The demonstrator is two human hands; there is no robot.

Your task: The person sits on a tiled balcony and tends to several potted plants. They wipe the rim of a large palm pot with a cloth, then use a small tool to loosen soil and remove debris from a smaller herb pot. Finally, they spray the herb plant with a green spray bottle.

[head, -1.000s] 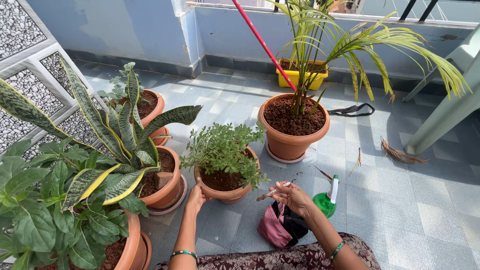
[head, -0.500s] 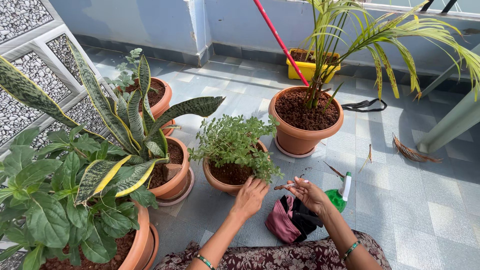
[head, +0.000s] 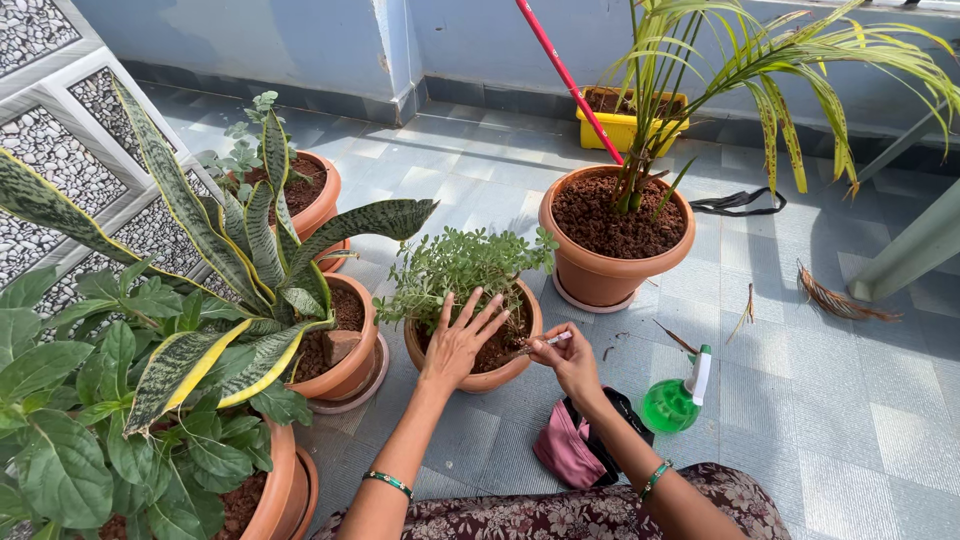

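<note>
Herb pot (head: 480,372) sits on the tiled floor between the snake plant (head: 250,250) and the palm pot (head: 615,270). Left hand (head: 458,340) is spread flat, fingers wide, pushing foliage aside and gripping nothing. Right hand (head: 570,362) pinches a thin stick (head: 535,345), its tip at the soil. I'd poke shallow, clear of the stems.

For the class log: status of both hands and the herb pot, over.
Left hand spread open over small herb pot. Right hand pinching thin stick at pot rim. Foliage crowds the soil.
</note>
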